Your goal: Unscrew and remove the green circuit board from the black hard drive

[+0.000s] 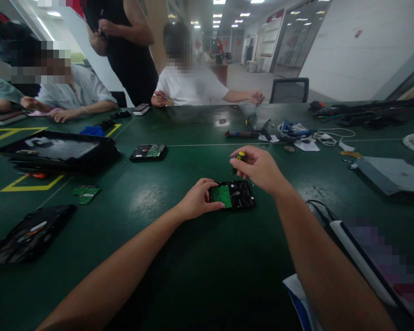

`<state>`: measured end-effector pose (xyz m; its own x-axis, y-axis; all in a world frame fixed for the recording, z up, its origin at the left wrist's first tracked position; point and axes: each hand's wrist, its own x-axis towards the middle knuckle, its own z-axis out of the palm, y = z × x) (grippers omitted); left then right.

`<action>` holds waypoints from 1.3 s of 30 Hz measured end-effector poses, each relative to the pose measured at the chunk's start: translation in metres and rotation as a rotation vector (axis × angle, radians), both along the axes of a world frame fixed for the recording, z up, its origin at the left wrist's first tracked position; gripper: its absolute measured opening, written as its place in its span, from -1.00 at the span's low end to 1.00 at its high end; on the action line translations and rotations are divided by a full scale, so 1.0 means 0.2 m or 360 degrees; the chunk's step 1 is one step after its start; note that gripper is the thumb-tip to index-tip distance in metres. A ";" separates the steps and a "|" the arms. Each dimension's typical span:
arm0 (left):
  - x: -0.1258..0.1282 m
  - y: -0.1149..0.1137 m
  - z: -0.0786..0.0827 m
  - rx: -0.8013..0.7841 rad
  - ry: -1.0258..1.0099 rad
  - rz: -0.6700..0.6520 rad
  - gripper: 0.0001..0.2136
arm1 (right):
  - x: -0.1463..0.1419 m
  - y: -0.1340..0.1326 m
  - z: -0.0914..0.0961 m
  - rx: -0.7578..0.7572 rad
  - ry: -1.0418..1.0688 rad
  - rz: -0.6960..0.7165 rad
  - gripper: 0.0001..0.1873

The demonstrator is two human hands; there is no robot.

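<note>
One black hard drive (243, 196) lies flat on the tabletop (165, 266) before us, its green circuit board (221, 196) facing up. Our left hand (195, 199) has its fingers part open, spanning and holding the drive's left end, thumb along the near edge. Our right hand (259, 167) has its fingers closed around a yellow-and-black screwdriver (241, 156), shaft angled down towards the board; we cannot tell whether the tip touches. A sideways push could, we judge, slip the tip across the board or into our left hand. Any markings are too small for us to read, as on the second drive (148, 152) beyond; red decorations (239, 42) in the far background are too blurred.
</note>
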<state>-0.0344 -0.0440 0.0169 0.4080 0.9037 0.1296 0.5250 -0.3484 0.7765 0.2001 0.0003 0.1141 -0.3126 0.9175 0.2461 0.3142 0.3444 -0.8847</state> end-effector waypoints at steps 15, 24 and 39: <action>0.00 0.00 -0.02 0.0031 -0.0024 -0.0016 -0.39 | 0.00 -0.01 0.00 0.0023 -0.0018 -0.0001 -0.68; 0.00 0.00 -0.02 0.0041 -0.0034 -0.0004 -0.41 | -0.01 0.00 0.00 0.0008 -0.0049 0.0019 -0.68; 0.01 -0.01 -0.02 0.0025 -0.0045 -0.0010 -0.41 | -0.04 -0.05 0.03 -0.0063 -0.0058 0.0145 -0.60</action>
<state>-0.0330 -0.0451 0.0130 0.4095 0.8990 0.1554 0.5005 -0.3638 0.7856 0.1929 -0.0089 0.1206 -0.4033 0.8935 0.1974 0.3154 0.3382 -0.8866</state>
